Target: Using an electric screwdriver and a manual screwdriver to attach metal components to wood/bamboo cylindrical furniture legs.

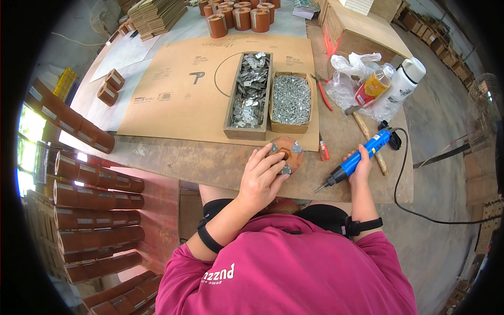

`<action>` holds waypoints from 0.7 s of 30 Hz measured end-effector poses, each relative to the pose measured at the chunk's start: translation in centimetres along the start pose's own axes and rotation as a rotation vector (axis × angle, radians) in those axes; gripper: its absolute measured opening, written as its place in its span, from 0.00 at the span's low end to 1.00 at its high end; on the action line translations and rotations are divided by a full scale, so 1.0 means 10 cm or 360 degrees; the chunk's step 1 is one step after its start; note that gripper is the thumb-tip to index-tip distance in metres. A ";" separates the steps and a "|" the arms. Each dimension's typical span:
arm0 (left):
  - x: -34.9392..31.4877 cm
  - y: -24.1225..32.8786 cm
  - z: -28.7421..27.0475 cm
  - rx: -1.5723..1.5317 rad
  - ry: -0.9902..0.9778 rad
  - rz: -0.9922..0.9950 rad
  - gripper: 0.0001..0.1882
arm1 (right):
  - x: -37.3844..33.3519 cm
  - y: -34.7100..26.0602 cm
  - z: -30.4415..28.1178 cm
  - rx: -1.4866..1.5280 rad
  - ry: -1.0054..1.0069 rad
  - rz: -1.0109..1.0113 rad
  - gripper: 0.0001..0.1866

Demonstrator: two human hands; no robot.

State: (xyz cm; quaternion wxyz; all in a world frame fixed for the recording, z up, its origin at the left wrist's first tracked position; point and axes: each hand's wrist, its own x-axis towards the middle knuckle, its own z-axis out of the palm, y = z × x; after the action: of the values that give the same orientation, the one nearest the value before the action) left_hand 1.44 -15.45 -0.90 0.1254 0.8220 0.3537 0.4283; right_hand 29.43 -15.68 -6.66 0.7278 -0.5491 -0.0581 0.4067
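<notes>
The left hand (264, 173) is lying over the left side of a brown round piece (292, 160) near the tabletop's (210, 164) front edge, covering part of its face and metal tabs (297, 147); whether it is gripping, I cannot tell. The right hand (362, 167) is wrapping round a blue electric screwdriver (371, 147) near the front right corner, its cord (451, 222) running past the right edge. Beyond, an open wooden box (245, 134) is holding flat, shiny metal plates (252, 89); beside it, a cardboard box (290, 127) is holding silvery screws (292, 97). Toward the far edge, smooth brown cylinders (216, 26) are standing, some cut off.
</notes>
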 end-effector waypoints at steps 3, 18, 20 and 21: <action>0.01 0.00 -0.01 0.0019 -0.0007 0.0003 0.15 | -0.01 -0.01 0.01 -0.0007 0.0004 0.0000 0.15; 1.29 -0.67 0.05 0.0267 -0.0603 -0.0089 0.15 | 0.00 -0.02 0.02 -0.0061 0.0005 0.0001 0.13; 1.43 -0.80 0.24 0.0360 -0.0796 -0.0186 0.14 | -0.02 -0.03 0.04 -0.0070 -0.0008 0.0002 0.13; 1.47 -0.80 0.34 0.0616 -0.1058 -0.0199 0.14 | -0.02 -0.03 0.03 -0.0048 0.0005 0.0012 0.13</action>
State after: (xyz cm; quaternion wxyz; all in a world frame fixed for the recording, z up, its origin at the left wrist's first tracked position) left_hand 5.98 0.74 2.09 0.1015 0.9013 0.4174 0.0554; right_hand 29.30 -15.64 -6.27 0.7182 -0.5608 -0.0609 0.4075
